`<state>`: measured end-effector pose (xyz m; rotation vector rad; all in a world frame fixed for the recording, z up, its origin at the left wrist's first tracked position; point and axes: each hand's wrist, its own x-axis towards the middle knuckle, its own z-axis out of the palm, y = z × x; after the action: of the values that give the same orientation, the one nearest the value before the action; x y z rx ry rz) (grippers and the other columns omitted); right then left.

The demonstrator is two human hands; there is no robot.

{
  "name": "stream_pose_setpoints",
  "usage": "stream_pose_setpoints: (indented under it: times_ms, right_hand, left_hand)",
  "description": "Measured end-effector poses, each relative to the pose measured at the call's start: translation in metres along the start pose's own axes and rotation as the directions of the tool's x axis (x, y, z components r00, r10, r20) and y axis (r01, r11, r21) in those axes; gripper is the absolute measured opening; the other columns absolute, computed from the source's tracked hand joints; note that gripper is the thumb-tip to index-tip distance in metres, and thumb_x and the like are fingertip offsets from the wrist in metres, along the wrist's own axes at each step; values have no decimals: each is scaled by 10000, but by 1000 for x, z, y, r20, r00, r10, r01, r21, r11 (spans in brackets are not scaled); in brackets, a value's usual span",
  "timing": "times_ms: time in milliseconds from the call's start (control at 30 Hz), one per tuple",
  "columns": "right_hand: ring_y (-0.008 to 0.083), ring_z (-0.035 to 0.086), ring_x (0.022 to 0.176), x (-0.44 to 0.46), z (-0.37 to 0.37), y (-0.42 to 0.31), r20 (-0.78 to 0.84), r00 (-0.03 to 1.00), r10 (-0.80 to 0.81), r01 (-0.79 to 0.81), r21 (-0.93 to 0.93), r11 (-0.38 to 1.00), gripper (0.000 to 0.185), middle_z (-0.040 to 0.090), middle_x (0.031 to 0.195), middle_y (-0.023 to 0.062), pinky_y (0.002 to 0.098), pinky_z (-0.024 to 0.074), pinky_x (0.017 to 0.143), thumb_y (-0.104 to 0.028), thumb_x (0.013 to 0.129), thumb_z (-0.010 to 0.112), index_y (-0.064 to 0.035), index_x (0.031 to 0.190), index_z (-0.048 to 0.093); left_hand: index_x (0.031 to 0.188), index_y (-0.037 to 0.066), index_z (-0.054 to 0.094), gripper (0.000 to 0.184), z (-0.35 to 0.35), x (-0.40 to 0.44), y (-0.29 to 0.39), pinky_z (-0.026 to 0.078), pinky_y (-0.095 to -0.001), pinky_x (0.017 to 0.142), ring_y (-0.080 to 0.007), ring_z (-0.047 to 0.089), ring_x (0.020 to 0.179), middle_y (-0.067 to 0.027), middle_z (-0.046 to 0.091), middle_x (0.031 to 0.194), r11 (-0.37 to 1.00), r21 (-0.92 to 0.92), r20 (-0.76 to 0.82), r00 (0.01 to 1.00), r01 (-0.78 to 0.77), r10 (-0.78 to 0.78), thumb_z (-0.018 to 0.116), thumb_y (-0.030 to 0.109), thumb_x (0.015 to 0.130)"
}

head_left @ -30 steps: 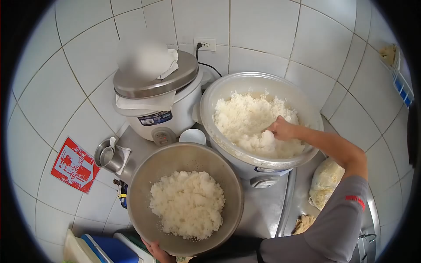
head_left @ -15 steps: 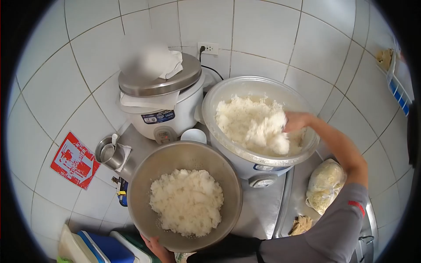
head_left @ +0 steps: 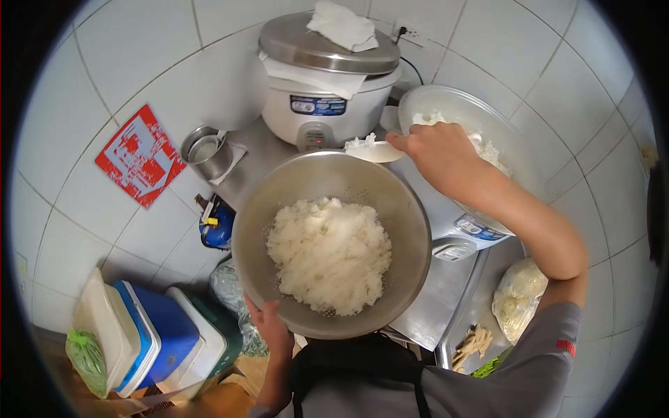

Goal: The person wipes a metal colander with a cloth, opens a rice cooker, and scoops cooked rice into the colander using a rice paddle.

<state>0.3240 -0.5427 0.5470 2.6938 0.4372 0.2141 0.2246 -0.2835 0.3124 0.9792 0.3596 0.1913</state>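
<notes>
My right hand (head_left: 442, 157) is closed on a white rice scoop (head_left: 385, 152); clumps of rice lie at its left end, just above the far rim of the steel bowl (head_left: 408, 272). That perforated bowl holds a mound of cooked rice (head_left: 331, 254). My left hand (head_left: 272, 324) grips its lower left rim. To the right, my right forearm crosses over the open rice cooker (head_left: 526, 150), which has more rice inside and is partly hidden by the hand.
A second cooker (head_left: 313, 108) stands behind with its lid askew and a white cloth (head_left: 341, 26) on top. Metal cups (head_left: 207, 155) sit left of it. Coolers (head_left: 157, 334) stand lower left. A bagged item (head_left: 519, 299) lies at right.
My right hand has moved left out of the open cooker, bringing the scoop with rice towards the steel bowl. The view has shifted, showing more at lower left.
</notes>
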Motion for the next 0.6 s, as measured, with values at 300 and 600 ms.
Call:
stream_pose_setpoints:
  times_ms: [300,600]
  right_hand:
    - [230,606,600,-49,122,-91,130,982,-134,118,125,985,427,575,738,70,343,468,478,-36,730,494,-144,1143,525]
    - [229,620,680,-29,122,-73,191,981,-17,-16,172,985,390,609,753,84,337,479,545,-63,751,487,-148,1129,537]
  left_hand:
    - [1341,-9,161,677,3,-1,6,331,-280,917,-213,427,1074,-146,378,1243,998,-27,16,998,63,-62,411,-44,713]
    - [1329,33,219,639,1,-1,3,378,-287,859,-202,459,1011,-125,423,1194,999,26,-3,999,46,-46,405,-30,721]
